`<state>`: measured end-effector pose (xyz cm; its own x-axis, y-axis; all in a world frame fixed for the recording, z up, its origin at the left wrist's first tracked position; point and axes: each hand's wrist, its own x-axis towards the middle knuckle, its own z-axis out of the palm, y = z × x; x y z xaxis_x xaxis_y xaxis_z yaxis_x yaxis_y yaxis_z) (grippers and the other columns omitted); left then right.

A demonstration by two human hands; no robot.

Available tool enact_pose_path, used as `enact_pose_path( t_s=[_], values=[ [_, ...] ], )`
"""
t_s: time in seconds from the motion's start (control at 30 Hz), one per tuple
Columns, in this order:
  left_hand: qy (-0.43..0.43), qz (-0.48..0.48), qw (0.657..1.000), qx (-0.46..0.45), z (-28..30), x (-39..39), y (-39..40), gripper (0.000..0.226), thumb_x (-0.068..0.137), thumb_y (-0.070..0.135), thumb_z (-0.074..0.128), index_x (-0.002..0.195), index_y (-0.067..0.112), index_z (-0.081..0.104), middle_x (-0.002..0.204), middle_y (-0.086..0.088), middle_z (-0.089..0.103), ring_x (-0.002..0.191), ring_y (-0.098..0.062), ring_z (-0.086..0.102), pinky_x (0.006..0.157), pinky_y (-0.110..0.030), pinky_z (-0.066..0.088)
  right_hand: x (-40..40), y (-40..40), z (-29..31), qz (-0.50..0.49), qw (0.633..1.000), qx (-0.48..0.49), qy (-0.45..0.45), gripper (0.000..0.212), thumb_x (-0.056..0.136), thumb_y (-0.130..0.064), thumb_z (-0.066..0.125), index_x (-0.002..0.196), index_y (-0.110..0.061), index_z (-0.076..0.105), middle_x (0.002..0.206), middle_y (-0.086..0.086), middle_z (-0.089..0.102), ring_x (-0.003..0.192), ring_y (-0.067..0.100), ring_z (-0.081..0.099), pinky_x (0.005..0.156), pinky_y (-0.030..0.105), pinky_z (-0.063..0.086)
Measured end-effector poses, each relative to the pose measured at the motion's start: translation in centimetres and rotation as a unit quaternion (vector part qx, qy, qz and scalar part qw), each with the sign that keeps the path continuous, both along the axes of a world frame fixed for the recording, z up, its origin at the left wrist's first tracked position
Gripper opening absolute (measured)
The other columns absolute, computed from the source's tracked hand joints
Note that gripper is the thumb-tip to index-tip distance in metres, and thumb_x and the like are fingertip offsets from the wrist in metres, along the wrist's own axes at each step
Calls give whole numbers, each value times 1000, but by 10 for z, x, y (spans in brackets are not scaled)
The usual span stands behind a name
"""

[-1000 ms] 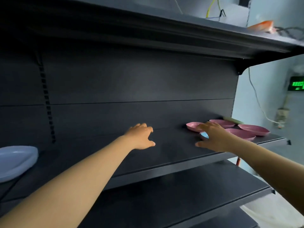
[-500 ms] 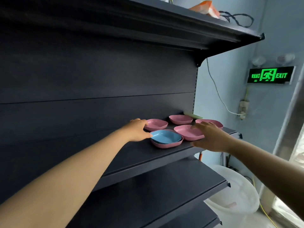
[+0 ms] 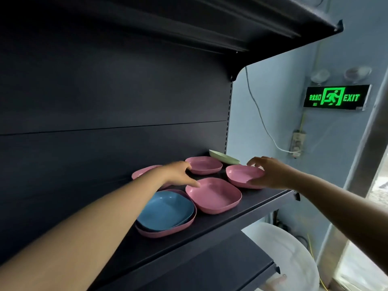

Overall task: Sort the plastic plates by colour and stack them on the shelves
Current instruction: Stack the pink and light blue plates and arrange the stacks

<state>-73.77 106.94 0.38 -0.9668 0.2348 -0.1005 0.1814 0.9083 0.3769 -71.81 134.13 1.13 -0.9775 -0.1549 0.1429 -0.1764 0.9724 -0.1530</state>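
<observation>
The right hand (image 3: 270, 175) has its grip around the pink plate at the right end (image 3: 241, 175) of a dark shelf (image 3: 220, 225): fingers curl over the plate's far rim and the thumb lies along its near edge. The left hand (image 3: 180, 175) reaches in from the lower left with a loose, wide grip that holds nothing. Its thumb tip rests on or just over the rim of the middle pink plate (image 3: 214, 196), and its fingers point toward the back pink plate (image 3: 204, 164), though whether they touch it is unclear.

Partly hidden behind the left wrist lies another pink plate (image 3: 140, 172). Nearest the front edge, a blue plate (image 3: 165, 210) sits nested inside a pink plate at the bottom (image 3: 168, 231). At the far back corner, a pale green plate (image 3: 223, 158) is tucked against the shelf's rear panel.

Above is another dark shelf (image 3: 273, 24), and a lower shelf (image 3: 210, 267) sits below. On the light blue wall to the right glows a green exit sign (image 3: 336, 97), with a white cable (image 3: 262, 122) running down to a wall socket (image 3: 297, 143). A large white tub (image 3: 294, 259) stands beneath.
</observation>
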Motion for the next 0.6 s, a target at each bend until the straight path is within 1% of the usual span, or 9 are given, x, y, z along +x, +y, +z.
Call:
enact_pose_path(
  t_s=[0.1, 0.2, 0.3, 0.37, 0.4, 0.47, 0.53, 0.6],
  values=[
    [-49, 13, 998, -47, -8, -28, 15, 90, 75, 56, 69, 147, 21, 30, 145, 4, 42, 129, -18, 44, 98, -27, 36, -35, 21, -10, 0, 999, 14, -38, 64, 77, -42, 73, 133, -23, 49, 131, 8, 53, 115, 25, 51, 93, 29, 41],
    [-87, 26, 992, -88, -14, -53, 30, 90, 73, 57, 71, 145, 21, 32, 138, 5, 47, 121, -17, 49, 95, -26, 40, -78, 41, -19, 8, 998, 3, -60, 74, 73, -47, 75, 137, -25, 44, 133, 7, 51, 117, 25, 49, 95, 31, 42],
    [-126, 39, 985, -110, -21, -69, 43, 71, 72, 49, 75, 132, 21, 48, 116, 8, 52, 102, -13, 53, 81, -22, 44, -122, 58, -26, 18, 997, 5, -77, 91, 67, -55, 77, 142, -25, 35, 136, 7, 47, 124, 26, 42, 98, 35, 39],
    [-145, 54, 980, -121, -25, -78, 49, 57, 72, 44, 78, 119, 20, 56, 106, 8, 56, 93, -12, 54, 73, -21, 45, -144, 66, -31, 29, 995, 6, -95, 96, 65, -57, 77, 144, -25, 31, 137, 6, 46, 125, 25, 41, 99, 35, 39],
    [-153, 59, 978, -132, -26, -82, 52, 52, 71, 43, 79, 113, 20, 58, 103, 8, 58, 89, -13, 56, 70, -22, 45, -154, 69, -34, 37, 993, 0, -109, 95, 66, -56, 77, 144, -25, 31, 137, 6, 46, 123, 25, 43, 98, 35, 40],
    [-172, 73, 972, -140, -27, -87, 55, 44, 70, 40, 80, 105, 19, 63, 97, 7, 62, 87, -15, 60, 70, -23, 47, -172, 75, -43, 58, 988, -5, -140, 85, 69, -52, 77, 139, -24, 37, 129, 4, 52, 113, 22, 51, 93, 31, 44],
    [-200, 94, 967, -124, -26, -89, 59, 40, 71, 35, 80, 106, 18, 69, 97, 5, 67, 91, -17, 65, 74, -24, 51, -185, 80, -50, 86, 983, -18, -162, 69, 67, -48, 80, 123, -23, 47, 116, 0, 57, 102, 19, 56, 85, 29, 46],
    [-213, 112, 965, -107, -27, -86, 62, 38, 72, 32, 80, 105, 16, 71, 94, 4, 68, 89, -17, 66, 75, -23, 53, -191, 81, -51, 111, 974, -56, -191, 53, 67, -41, 83, 104, -21, 52, 103, -1, 59, 92, 18, 58, 75, 26, 46]
  ],
)
